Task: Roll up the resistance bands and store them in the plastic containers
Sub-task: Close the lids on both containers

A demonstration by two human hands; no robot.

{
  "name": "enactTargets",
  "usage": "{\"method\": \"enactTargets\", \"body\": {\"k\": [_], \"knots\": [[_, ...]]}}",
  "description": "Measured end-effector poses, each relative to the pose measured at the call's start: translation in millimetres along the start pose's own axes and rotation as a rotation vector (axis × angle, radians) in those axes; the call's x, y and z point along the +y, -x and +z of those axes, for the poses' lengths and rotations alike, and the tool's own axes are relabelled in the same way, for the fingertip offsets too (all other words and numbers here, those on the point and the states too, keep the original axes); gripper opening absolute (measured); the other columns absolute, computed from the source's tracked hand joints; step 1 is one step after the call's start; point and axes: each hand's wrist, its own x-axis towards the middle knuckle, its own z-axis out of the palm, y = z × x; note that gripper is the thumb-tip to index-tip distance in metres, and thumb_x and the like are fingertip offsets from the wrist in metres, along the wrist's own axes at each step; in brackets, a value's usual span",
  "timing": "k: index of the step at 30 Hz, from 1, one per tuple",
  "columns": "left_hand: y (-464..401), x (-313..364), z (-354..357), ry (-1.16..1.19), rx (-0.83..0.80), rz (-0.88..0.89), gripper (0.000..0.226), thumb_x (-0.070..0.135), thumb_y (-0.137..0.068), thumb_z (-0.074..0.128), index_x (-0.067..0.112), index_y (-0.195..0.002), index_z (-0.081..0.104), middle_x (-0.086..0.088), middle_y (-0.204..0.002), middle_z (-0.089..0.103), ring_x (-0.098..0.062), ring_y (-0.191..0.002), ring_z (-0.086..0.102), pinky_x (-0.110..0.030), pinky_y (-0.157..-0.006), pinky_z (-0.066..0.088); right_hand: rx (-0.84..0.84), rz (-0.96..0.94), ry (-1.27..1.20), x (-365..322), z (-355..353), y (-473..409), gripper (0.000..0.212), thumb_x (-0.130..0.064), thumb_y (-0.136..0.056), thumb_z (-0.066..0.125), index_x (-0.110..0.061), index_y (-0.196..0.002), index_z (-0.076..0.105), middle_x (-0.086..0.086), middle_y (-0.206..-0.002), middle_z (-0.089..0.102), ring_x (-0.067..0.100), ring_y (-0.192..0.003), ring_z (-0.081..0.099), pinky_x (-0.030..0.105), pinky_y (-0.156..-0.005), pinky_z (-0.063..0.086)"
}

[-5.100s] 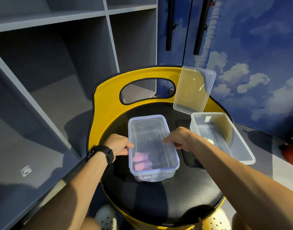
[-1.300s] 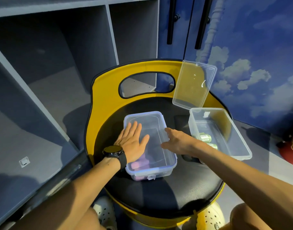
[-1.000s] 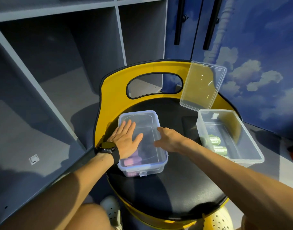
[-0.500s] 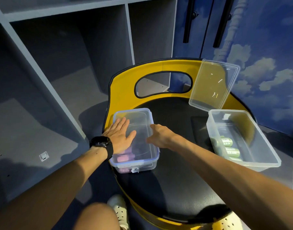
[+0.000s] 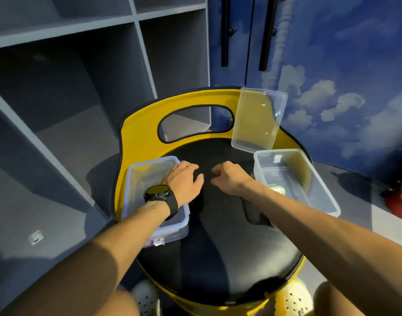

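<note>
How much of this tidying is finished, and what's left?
Done: the lidded container on the seat's left edge is closed. In hand: nothing; the left hand rests on it, the right hand hovers. Left: the open container with green rolls needs its lid.

Yellow chair (image 5: 138, 137), black seat (image 5: 218, 236); green bands (image 5: 278, 189).

The left forearm covers the lidded container's (image 5: 147, 176) contents; the green rolls (image 5: 278, 189) (at three o'clock) sit half behind the right wrist.
</note>
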Motion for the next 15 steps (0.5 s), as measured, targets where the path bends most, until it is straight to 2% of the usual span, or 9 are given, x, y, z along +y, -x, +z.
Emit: {"method": "enactTargets", "body": {"k": [1,4,7,8,10,12,15], "knots": [[-3.2,14.6,3.1,0.025,-0.012,0.022,0.045,0.039,-0.098,0.044,0.020,-0.138,0.048,-0.002,-0.140,0.051,-0.022,-0.128,0.048,-0.037,-0.103,0.040,0.046,0.026,0.017,12.6,-11.8,0.4,0.043,-0.012,-0.094,0.055,-0.014,-0.137,0.053,0.010,-0.139,0.055,0.027,-0.128,0.052,0.032,-0.101,0.042],[-12.7,60.8,12.9,0.075,-0.088,0.045,0.044,0.042,-0.098,0.043,0.021,-0.135,0.053,-0.003,-0.129,0.063,-0.025,-0.120,0.055,-0.036,-0.099,0.046,0.167,0.095,0.077,51.1,-47.1,5.8,0.019,-0.010,-0.091,0.053,-0.014,-0.103,0.068,0.016,-0.115,0.062,0.031,-0.107,0.057,0.030,-0.088,0.046],[-17.4,103.8,22.2,0.140,-0.169,0.044,0.038,0.040,-0.099,0.042,0.016,-0.117,0.065,-0.007,-0.121,0.066,-0.029,-0.119,0.054,-0.038,-0.097,0.046,0.275,0.162,0.070,91.0,-79.3,15.4,0.034,-0.009,-0.092,0.052,-0.005,-0.124,0.063,0.016,-0.129,0.062,0.034,-0.119,0.057,0.036,-0.099,0.047],[-19.3,114.4,26.2,0.174,-0.187,0.046,0.037,0.039,-0.099,0.042,0.013,-0.104,0.067,-0.009,-0.115,0.068,-0.031,-0.114,0.056,-0.038,-0.095,0.047,0.309,0.182,0.073,103.7,-87.8,19.3,0.034,-0.008,-0.092,0.052,-0.003,-0.124,0.062,0.018,-0.129,0.061,0.036,-0.119,0.057,0.036,-0.098,0.047],[-23.4,129.2,34.2,0.256,-0.208,0.050,0.040,0.039,-0.098,0.044,0.007,-0.084,0.065,-0.012,-0.088,0.069,-0.033,-0.094,0.061,-0.039,-0.082,0.052,0.350,0.242,0.103,125.8,-99.7,24.6,0.031,-0.010,-0.092,0.052,0.000,-0.119,0.063,0.022,-0.123,0.062,0.040,-0.112,0.059,0.036,-0.084,0.047],[-27.1,139.7,41.1,0.298,-0.222,0.044,0.041,0.038,-0.096,0.046,0.004,-0.084,0.067,-0.009,-0.071,0.061,-0.033,-0.079,0.061,-0.038,-0.071,0.051,0.378,0.301,0.133,142.7,-106.2,28.6,0.030,-0.016,-0.094,0.051,0.002,-0.115,0.062,0.024,-0.119,0.062,0.043,-0.104,0.060,0.035,-0.075,0.043],[-32.4,148.5,48.7,0.253,-0.241,0.042,0.039,0.037,-0.095,0.049,0.003,-0.093,0.068,-0.011,-0.078,0.065,-0.031,-0.082,0.060,-0.037,-0.073,0.053,0.396,0.314,0.129,159.8,-110.7,32.8,0.032,-0.016,-0.093,0.050,0.001,-0.118,0.062,0.023,-0.121,0.063,0.042,-0.103,0.059,0.040,-0.084,0.048]]}}
